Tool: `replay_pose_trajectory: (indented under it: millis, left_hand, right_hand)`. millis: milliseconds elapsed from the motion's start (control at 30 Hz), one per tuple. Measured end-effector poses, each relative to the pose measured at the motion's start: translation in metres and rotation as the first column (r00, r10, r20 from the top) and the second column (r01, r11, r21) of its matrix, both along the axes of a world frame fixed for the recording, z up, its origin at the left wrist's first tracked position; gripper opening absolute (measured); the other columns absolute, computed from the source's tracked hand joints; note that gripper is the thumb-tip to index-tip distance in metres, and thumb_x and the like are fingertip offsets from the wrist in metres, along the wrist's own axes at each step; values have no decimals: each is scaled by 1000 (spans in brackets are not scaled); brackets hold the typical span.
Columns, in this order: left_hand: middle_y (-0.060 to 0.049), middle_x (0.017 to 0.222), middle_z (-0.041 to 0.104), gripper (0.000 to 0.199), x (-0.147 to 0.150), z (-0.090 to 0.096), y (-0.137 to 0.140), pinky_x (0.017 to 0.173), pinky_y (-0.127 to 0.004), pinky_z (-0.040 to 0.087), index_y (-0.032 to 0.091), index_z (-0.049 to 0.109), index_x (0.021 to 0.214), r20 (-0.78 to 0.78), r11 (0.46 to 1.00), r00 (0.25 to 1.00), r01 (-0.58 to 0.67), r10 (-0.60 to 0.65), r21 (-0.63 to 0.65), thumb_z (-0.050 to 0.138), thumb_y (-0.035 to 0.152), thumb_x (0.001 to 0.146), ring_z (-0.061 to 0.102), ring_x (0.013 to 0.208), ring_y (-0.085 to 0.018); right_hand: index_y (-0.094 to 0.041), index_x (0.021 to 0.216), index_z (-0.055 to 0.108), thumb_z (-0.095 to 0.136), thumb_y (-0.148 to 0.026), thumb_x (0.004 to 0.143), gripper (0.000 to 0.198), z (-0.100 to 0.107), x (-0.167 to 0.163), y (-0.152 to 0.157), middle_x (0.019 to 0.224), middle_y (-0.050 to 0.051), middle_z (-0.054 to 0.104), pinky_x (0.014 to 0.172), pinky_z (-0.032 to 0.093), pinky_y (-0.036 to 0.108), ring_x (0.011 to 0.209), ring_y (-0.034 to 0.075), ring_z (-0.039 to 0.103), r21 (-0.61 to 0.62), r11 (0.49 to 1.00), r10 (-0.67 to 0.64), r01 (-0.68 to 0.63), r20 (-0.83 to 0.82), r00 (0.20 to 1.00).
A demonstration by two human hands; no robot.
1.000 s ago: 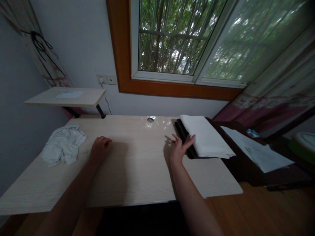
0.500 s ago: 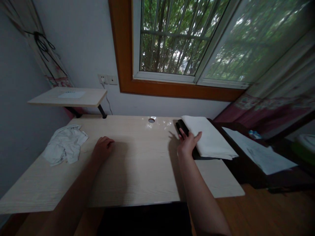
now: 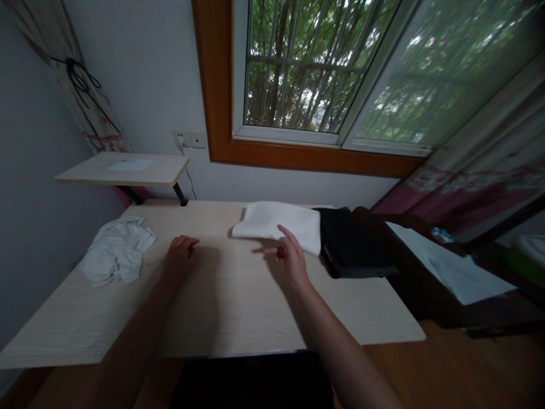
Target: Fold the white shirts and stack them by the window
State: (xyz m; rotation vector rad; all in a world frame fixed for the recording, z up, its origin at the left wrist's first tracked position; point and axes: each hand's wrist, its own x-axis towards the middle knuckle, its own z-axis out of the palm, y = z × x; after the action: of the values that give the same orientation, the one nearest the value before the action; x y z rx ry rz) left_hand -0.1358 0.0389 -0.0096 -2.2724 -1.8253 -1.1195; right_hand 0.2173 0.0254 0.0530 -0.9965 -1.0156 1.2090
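Observation:
My right hand (image 3: 292, 258) is over the middle of the desk, fingers spread. One finger overlaps the near edge of a white folded sheet (image 3: 283, 218), paper or cloth; another points left below that edge. I see nothing gripped between them. The sheet's right side meets a flat black folder-like case (image 3: 357, 241) at the desk's right end. On the left, my left hand (image 3: 181, 253) rests on the desktop with its fingers curled in, plainly holding nothing. A crumpled white cloth (image 3: 117, 250) lies to the left of it.
The pale wooden desk (image 3: 238, 312) stands against the wall under a window (image 3: 304, 74). A small raised shelf (image 3: 157, 170) bears a paper at the back left. Beyond the right edge, a dark surface holds a white paper (image 3: 447, 258).
The white sheet has moved left off the black case, uncovering its top. My right hand has come left too, away from the case. My left hand stays put.

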Motion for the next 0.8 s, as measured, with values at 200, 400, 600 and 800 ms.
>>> replay_pose_trajectory:
  millis: [200, 400, 600, 800]
  left_hand:
    - [-9, 102, 65, 28, -2, -1, 1, 90, -39, 52, 19, 67, 106, 142, 991, 983, -123, 113, 60, 47, 15, 87, 62, 95, -24]
    - [-9, 104, 64, 29, -1, -7, 5, 92, -42, 52, 20, 67, 108, 36, 999, 999, -29, 30, -23, 47, 16, 88, 61, 98, -26]
    - [-10, 105, 65, 28, 4, -7, 4, 95, -45, 50, 20, 67, 107, -82, 997, 996, 39, -44, -63, 47, 16, 89, 59, 102, -28]
    - [-10, 104, 66, 27, 2, -8, 4, 96, -44, 50, 21, 67, 105, -88, 996, 995, 32, -39, -79, 46, 15, 89, 59, 101, -27]
  right_hand:
    - [-19, 96, 77, 65, -50, 85, 35, -48, -8, 9, 80, 4, 73, 58, 44, 25, 66, 16, 63, -92, 970, 239, -223, 230, 943]
    - [-22, 104, 78, 62, -48, 87, 35, -64, -6, 24, 101, 4, 77, 79, 51, 31, 83, 19, 65, 21, 981, 159, -192, 476, 865]
    - [-23, 118, 76, 58, -43, 91, 38, -63, -3, 39, 105, 5, 77, 86, 54, 37, 87, 21, 68, 89, 986, 60, -144, 614, 787]
    - [-25, 135, 68, 57, -33, 93, 44, -66, -8, 13, 143, 11, 62, 117, 42, 43, 133, 24, 57, 275, 954, -109, -116, 681, 724]
